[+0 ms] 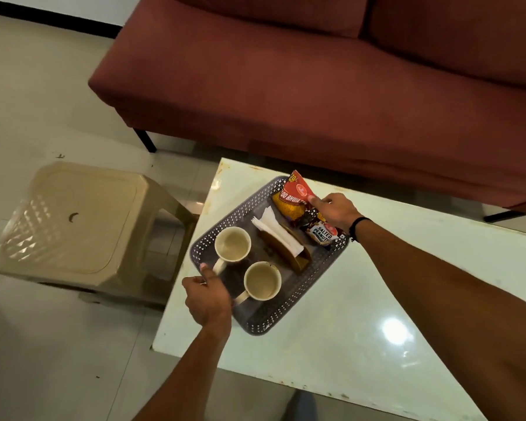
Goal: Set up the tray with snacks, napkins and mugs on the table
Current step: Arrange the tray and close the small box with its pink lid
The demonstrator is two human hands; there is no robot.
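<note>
A grey perforated tray (264,322) rests on the left part of the white table (362,314). It holds two cream mugs (232,244) (262,285), a brown napkin holder with white napkins (278,230), a red-and-yellow snack packet (290,197) and a salted peanuts packet (322,233). My left hand (208,299) grips the tray's near-left rim, thumb by the upper mug's handle. My right hand (333,209) holds the tray's far-right side, its fingers touching the snack packets.
A maroon sofa (316,86) stands just beyond the table. A beige plastic stool (73,220) sits on the tiled floor to the left of the table. The table's right half reflects a ceiling light (397,331).
</note>
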